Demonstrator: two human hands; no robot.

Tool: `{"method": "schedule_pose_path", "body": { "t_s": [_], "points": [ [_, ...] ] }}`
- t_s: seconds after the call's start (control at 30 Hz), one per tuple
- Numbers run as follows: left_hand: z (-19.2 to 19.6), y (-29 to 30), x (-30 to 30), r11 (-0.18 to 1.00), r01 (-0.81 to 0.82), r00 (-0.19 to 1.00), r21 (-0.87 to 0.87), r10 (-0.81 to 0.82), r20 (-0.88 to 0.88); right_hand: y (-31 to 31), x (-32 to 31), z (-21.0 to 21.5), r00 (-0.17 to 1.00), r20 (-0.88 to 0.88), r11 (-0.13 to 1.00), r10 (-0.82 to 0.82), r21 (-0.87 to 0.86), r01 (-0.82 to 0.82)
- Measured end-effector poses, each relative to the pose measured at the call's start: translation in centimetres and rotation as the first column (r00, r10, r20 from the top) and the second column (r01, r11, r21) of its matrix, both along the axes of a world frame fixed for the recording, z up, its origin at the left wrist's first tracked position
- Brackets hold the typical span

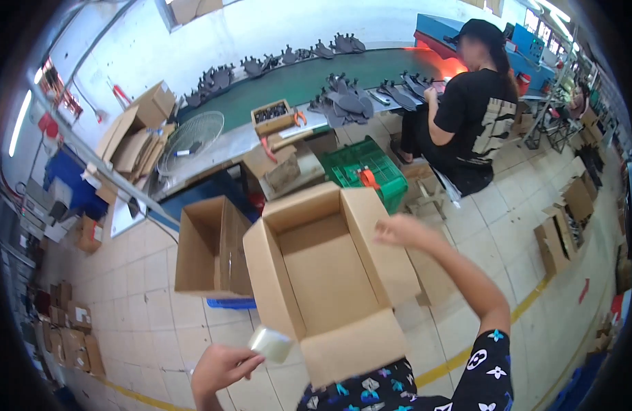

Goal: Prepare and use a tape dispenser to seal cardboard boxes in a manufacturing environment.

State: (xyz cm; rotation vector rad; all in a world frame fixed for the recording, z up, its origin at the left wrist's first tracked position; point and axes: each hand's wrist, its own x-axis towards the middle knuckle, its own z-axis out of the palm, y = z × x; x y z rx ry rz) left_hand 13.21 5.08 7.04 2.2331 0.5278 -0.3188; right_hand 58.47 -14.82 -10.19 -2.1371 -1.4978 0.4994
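In front of me is a cardboard box (326, 274), its flaps spread outward and its inside bare. My left hand (223, 370), at the lower left, pinches a pale, shiny roll of packing tape (270, 344) beside the box's near left corner. Over the box's right flap (383, 257) is my right hand (398, 231), its fingers curled together. Whether those fingers grip anything or touch the flap cannot be made out.
Left of the box stands another open carton (213, 253). Beyond are a green crate (367, 168), a hammer (269, 149) and a green conveyor (261, 96) with dark shoe-sole-shaped pieces (347, 99). A co-worker (474, 109) sits at its right. Cartons (566, 219) line the right side.
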Motion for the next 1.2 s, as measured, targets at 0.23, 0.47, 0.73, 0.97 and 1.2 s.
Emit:
{"method": "schedule_pose_path", "body": {
  "t_s": [0.23,0.47,0.73,0.97,1.2],
  "points": [
    [-1.7,1.0,1.1,0.714,-0.56,0.707,0.421,0.676,-0.205,12.4,41.0,-10.4,0.789,0.072,0.773,-0.611,0.269,0.574],
    [2.1,-8.7,2.5,0.248,-0.868,0.291,0.429,0.956,0.036,23.5,50.7,-11.5,0.776,0.207,0.802,-0.595,0.213,0.558],
    [0.1,-20.0,-11.1,0.361,-0.716,0.133,0.597,0.91,-0.392,26.6,55.4,-15.7,0.558,0.503,0.751,-0.66,0.414,0.515],
    [-1.3,-27.9,-10.8,0.231,-0.625,-0.196,0.745,0.878,-0.436,19.4,42.9,-15.2,0.525,-0.846,0.576,-0.091,0.386,0.721],
    [-4.8,-23.8,-7.4,0.111,-0.791,-0.172,0.602,0.904,-0.392,2.5,13.2,-9.1,-0.333,-0.935,0.875,0.119,-0.06,0.481]
  ]
}}
